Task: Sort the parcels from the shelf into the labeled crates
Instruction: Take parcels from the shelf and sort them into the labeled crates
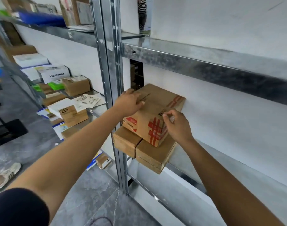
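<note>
Parcel [155, 110] sits atop two boxes [153, 154] on the shelf [221, 163], pick-up beginning: left hand [129, 103] flat on top, right hand [177, 126] gripping its near corner. Next, likely, a level lift clear.

PLACE: parcel storeroom, courier-depot type | RACKING: galvanised steel shelving [204, 62] in bays along a plain white wall [221, 22] | STOCK: taped brown red-printed carton [155, 115] stacked on plain brown boxes [154, 154], SF-marked box [71, 114], white YUANMU box [55, 74] | PAPER: loose printed label sheets [87, 101] on a shelf | FLOOR: grey mottled floor [25, 152]
</note>
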{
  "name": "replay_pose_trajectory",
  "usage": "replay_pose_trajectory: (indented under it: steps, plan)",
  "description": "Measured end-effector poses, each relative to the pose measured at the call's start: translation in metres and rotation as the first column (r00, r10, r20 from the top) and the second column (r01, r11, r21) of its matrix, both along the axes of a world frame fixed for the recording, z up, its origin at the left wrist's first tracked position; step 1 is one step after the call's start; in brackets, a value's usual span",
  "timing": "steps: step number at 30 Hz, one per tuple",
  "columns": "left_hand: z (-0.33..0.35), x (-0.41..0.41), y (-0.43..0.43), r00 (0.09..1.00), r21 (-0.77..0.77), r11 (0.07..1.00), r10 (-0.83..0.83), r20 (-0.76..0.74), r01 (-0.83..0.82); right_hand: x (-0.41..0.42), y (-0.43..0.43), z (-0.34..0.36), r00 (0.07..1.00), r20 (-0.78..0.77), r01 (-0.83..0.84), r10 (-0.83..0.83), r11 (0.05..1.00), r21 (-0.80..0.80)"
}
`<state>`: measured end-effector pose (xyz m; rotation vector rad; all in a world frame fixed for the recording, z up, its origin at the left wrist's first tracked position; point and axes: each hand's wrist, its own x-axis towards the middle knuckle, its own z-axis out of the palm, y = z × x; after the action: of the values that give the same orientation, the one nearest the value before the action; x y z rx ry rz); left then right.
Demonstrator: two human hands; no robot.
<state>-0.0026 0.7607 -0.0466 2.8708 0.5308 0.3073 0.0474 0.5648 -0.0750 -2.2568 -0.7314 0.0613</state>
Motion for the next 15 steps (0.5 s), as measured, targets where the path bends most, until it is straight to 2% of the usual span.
replay_pose_trajectory:
  steps: [2,4,5,8,10,15]
  plan:
    - [0.0,0.009,0.007,0.994,-0.001,0.999,0.047,-0.099,-0.047,0.002,-0.001,0.0,0.999,0.035,0.033,-0.033,0.999,-0.004]
    - [0.001,0.013,0.01,0.988,-0.074,0.994,0.065,-0.142,-0.077,0.004,-0.004,0.0,0.998,0.039,0.044,-0.044,0.999,0.0]
    - [0.002,0.013,0.01,0.989,-0.135,0.988,0.057,-0.136,-0.075,0.004,-0.005,0.0,0.999,0.02,0.044,-0.044,0.999,0.015]
    - [0.004,0.009,0.011,0.998,-0.276,0.961,0.02,-0.066,-0.038,-0.001,-0.006,0.005,0.984,-0.172,0.07,-0.043,0.986,0.153]
    - [0.006,0.004,0.01,1.0,-0.336,0.942,0.0,-0.031,-0.01,-0.003,-0.009,0.006,0.98,-0.189,0.101,-0.068,0.98,0.171]
    - [0.01,-0.013,0.003,0.999,-0.375,0.927,-0.009,0.047,0.026,-0.02,-0.018,0.014,0.966,-0.232,0.163,-0.11,0.96,0.227]
